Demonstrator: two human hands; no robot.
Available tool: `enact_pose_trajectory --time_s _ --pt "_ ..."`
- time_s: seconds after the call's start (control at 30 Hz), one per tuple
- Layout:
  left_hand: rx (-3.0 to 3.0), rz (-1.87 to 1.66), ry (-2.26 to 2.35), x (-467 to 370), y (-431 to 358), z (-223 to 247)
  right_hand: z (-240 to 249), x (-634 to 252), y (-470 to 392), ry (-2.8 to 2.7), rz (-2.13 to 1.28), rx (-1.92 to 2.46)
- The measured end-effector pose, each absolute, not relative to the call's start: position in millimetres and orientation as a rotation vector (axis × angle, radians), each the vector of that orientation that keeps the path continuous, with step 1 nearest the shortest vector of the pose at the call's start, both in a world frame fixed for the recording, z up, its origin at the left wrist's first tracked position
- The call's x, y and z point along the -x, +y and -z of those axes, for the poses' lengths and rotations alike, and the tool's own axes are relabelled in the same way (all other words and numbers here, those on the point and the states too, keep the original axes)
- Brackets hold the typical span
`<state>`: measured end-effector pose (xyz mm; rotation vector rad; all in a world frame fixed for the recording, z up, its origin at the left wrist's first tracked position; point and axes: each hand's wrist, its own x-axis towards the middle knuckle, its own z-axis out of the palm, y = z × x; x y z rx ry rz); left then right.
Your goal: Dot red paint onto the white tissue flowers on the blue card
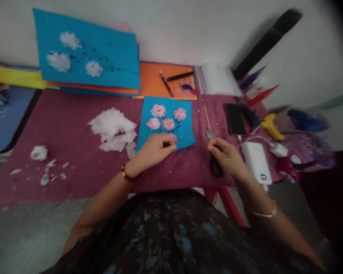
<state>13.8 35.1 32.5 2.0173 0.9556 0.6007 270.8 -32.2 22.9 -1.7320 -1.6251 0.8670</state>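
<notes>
My left hand (154, 148) is over the lower edge of a small blue card (147, 110), thumb and fingers drawn together. Its fingertips are beside a pink-white paper flower (173, 139), partly hidden by them; whether they grip anything does not show. Several more such flowers (168, 124) sit on the card among dark painted leaves. To the right, my right hand (224, 154) has its thumb and fingertips pinched together above dark-handled scissors (216, 167), covering their middle. Whatever the pinch holds, if anything, is too small to make out.
A pile of white tissue pieces (111, 123) lies left of the card. A larger blue sheet with white flowers (117, 49) leans at the back. Pens (180, 76) rest on orange card (150, 78). A phone (234, 119), white power bank (257, 161) and yellow glue gun (273, 126) are right.
</notes>
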Motion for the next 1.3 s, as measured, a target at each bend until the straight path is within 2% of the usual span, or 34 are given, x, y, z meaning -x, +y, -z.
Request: enact_pose_trajectory --time_s 0.27,0.5,0.93,1.13,1.3 --pt "-2.704 -0.014 0.609 -38 0 -10 0 -313 92 -1.644 -0.552 1.931" --pt "-2.653 0.067 0.648 -40 -2 -6 12 -319 152 -2.009 -0.480 1.996" --pt "-2.558 0.063 0.681 -39 0 -1 -3 -323 164 -2.349 -0.371 2.043" --pt "-2.557 0.106 0.686 -41 2 -4 -29 -371 128 -2.310 -0.337 2.129" --pt "-2.552 0.130 0.695 -43 2 -6 -23 -385 96 -2.390 -0.394 2.162"
